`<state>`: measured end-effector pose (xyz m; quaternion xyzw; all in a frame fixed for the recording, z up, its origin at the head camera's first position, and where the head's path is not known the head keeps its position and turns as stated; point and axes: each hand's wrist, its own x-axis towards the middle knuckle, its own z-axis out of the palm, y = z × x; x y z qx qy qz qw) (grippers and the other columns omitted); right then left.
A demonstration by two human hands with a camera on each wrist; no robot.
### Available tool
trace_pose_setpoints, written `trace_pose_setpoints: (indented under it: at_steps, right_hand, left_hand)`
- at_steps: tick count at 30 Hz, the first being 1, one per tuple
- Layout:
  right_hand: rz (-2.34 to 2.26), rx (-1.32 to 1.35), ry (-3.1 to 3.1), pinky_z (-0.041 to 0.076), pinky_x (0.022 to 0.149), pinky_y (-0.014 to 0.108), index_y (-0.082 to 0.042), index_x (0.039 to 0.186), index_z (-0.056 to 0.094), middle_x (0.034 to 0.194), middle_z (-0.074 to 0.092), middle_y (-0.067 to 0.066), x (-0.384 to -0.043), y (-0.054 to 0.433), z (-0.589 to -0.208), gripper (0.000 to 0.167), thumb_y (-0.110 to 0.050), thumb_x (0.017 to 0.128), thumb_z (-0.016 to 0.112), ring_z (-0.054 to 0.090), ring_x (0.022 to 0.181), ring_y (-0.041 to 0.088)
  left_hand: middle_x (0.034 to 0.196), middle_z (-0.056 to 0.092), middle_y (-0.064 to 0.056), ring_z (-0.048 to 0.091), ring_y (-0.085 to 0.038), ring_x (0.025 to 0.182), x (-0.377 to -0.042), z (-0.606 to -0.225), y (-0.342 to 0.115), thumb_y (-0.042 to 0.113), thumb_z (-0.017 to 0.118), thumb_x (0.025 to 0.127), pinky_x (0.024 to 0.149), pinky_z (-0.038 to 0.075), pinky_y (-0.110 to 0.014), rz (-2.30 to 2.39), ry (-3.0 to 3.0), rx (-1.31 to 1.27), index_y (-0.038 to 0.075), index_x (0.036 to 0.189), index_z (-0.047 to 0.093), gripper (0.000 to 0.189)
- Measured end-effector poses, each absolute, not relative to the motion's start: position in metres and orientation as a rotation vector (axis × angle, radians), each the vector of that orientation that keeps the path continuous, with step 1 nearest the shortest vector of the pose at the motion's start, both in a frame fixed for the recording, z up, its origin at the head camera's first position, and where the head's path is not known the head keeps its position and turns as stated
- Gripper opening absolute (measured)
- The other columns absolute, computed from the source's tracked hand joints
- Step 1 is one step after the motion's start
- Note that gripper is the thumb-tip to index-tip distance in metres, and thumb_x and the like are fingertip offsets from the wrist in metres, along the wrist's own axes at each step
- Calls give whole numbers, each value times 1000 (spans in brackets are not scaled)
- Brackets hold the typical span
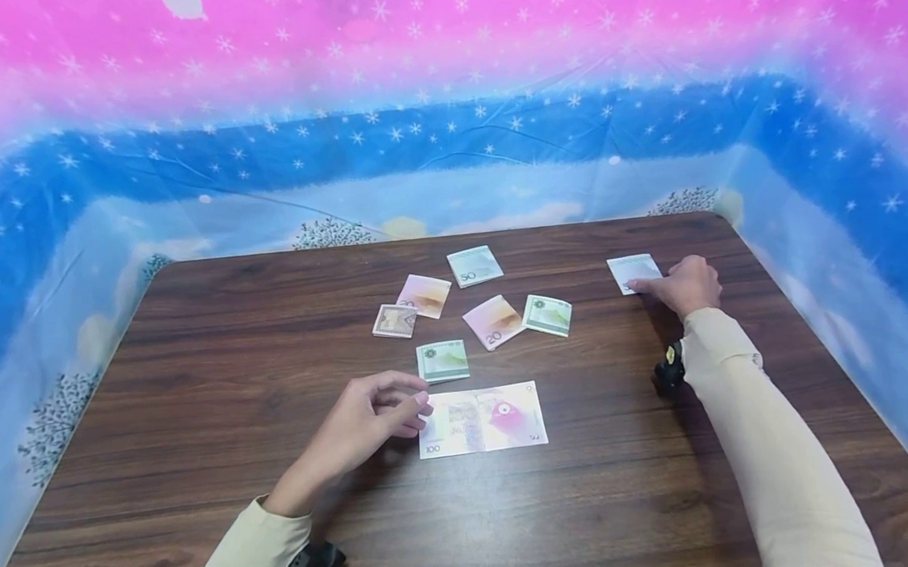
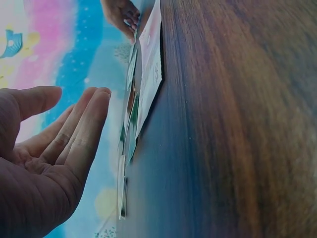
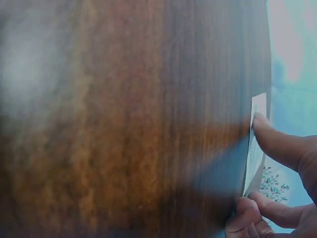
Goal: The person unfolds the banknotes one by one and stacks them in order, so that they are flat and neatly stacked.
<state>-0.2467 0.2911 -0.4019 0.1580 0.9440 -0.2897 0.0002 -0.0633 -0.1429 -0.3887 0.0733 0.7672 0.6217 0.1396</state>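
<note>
At the far right of the table, my right hand [image 1: 690,285] pinches a folded 50 banknote [image 1: 629,267]. In the right wrist view its thumb [image 3: 270,139] lies on the face of the note, with the fingertips at the near edge. My left hand [image 1: 367,418] hovers with relaxed fingers at the left end of an unfolded pink 100 banknote [image 1: 487,422], which lies flat with a crease across its middle. A gap shows between thumb and fingers in the left wrist view, and nothing is held there. Just beyond those fingers lies a folded green banknote [image 1: 442,358].
More folded banknotes lie mid-table: a 50 note [image 1: 479,263], two 20 notes, one on the left [image 1: 431,295] and one on the right [image 1: 490,322], a green note [image 1: 549,318] and a small brownish note [image 1: 394,321]. A patterned cloth [image 1: 427,182] hangs around the wooden table [image 1: 233,376].
</note>
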Motion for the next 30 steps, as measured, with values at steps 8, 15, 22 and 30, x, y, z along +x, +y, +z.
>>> trace_pose_setpoints:
  at_steps: [8,15,22,30]
  right_hand:
    - [-916,540,2907,47,96,59,15,123,59,126,58,35,-252,289,-402,71,-38,84,82,53,110,48]
    - [-992,570,2845,49,89,55,13,120,61,125,57,33,-254,291,-404,65,-35,84,82,50,105,43]
    - [-1039,586,2896,40,108,61,13,122,63,127,59,33,-254,291,-403,49,-20,87,73,49,121,51]
    - [-1337,588,2853,63,75,33,10,112,66,105,65,25,-248,287,-392,32,-5,85,60,70,70,13]
  left_hand:
    - [103,72,-27,73,-41,88,-63,-389,-143,4,62,100,76,64,-39,1799,2197,228,-14,123,59,30]
    - [103,71,-28,73,-41,88,-63,-391,-145,4,61,100,76,64,-41,1793,2192,242,-14,124,58,30]
    - [102,72,-28,73,-39,88,-62,-392,-145,5,62,100,75,64,-40,1780,2172,238,-13,125,58,31]
    - [102,72,-27,73,-37,88,-63,-393,-144,7,62,100,75,65,-38,1764,2171,232,-11,125,59,31]
